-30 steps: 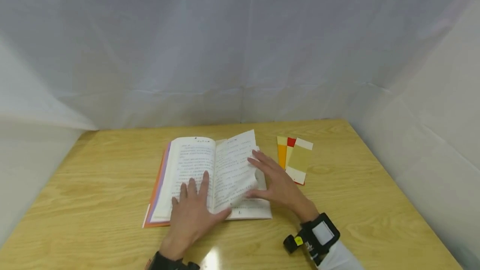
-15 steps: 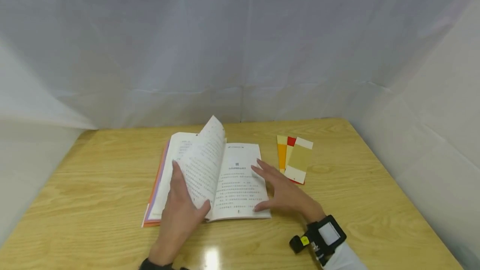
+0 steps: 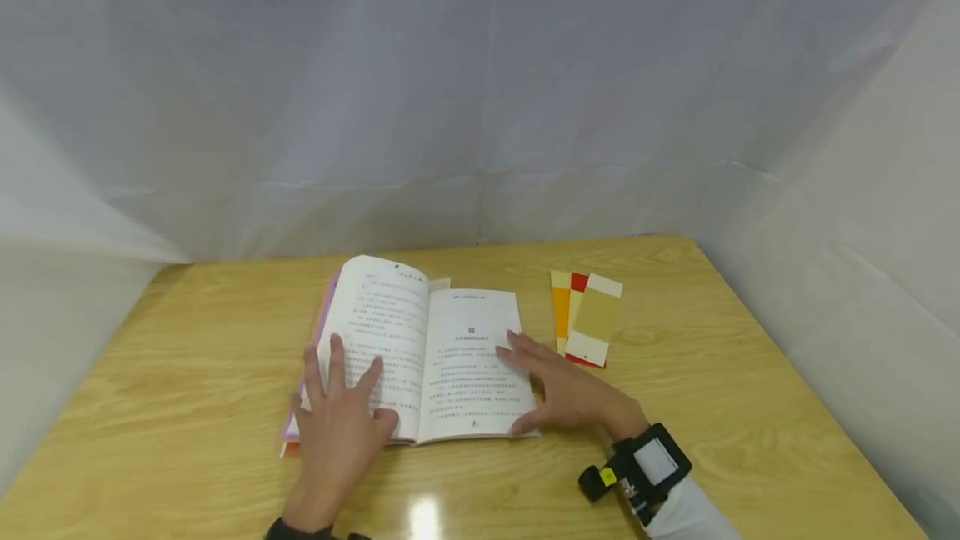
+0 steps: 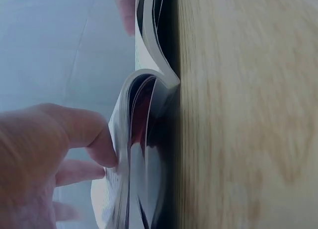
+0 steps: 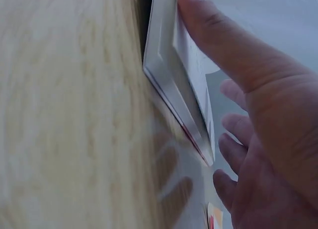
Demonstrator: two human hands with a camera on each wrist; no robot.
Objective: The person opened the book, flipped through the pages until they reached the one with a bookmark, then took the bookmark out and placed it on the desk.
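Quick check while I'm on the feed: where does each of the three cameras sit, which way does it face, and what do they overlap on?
Head: worn on the head, facing forward and down at the wooden table; shows the open book, the bookmarks, the left hand and right hand flat on the pages.
Left wrist: at table level, facing the book's bulging left pages; thumb and fingers show.
Right wrist: low by the book's right edge; thumb and fingers show.
Shared: all three see the book and table.

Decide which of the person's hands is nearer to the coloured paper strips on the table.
Right. The right hand rests on the book's right page, just beside the coloured strips; the left hand presses the far left page.
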